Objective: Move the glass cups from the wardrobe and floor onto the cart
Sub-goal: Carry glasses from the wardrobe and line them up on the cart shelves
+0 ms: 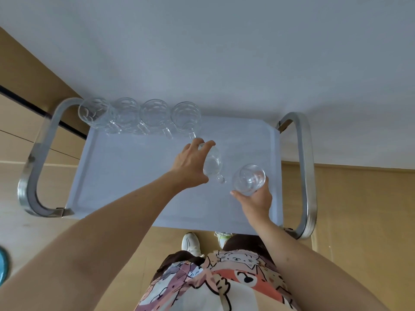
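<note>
The cart [125,176] has a pale blue-white top and stands right in front of me. Several clear glass cups with handles [155,115] stand in a row along its far edge. My left hand [190,164] grips another glass cup [213,162] from above, over the middle of the top; whether the cup touches the surface I cannot tell. My right hand [256,200] holds a further glass cup [249,179] from below, its mouth turned towards me, above the right part of the cart.
Curved metal handles rise at the cart's left end [36,167] and right end [307,176]. A white wall [224,52] is just behind the cart. The floor is tan [359,209]. A blue round object [2,265] lies at the left edge.
</note>
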A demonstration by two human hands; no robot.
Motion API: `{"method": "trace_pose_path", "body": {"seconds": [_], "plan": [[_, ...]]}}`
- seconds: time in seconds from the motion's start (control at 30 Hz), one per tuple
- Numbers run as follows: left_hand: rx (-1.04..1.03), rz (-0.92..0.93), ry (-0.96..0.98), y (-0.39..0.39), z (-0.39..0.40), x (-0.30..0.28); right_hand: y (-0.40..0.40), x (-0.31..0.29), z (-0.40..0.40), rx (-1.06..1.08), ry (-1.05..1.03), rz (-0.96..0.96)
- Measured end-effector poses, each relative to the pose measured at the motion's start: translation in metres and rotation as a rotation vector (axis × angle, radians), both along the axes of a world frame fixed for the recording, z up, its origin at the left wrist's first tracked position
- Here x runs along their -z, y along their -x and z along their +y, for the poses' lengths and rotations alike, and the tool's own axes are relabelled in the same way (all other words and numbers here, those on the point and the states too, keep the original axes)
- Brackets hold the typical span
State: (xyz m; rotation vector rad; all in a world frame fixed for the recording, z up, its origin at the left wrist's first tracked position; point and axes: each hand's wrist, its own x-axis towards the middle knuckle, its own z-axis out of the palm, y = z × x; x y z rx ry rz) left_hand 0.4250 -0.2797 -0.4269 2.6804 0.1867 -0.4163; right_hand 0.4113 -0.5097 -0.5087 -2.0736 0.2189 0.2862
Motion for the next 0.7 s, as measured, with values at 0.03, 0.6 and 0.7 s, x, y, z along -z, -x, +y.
{"method": "trace_pose_path", "body": {"seconds": [0.03,0.6,0.7], "plan": [[0.003,-0.019,-0.003,-0.005,-0.003,-0.002,0.000,0.000,0.000,0.002,-0.001,0.000],[0.149,-0.122,-0.179,-0.109,-0.009,-0.005,0.002,0.000,-0.007,-0.026,0.002,-0.016],[0.149,-0.107,-0.185,-0.122,-0.005,-0.005,0.001,0.000,-0.008,-0.045,0.015,-0.027]]}}
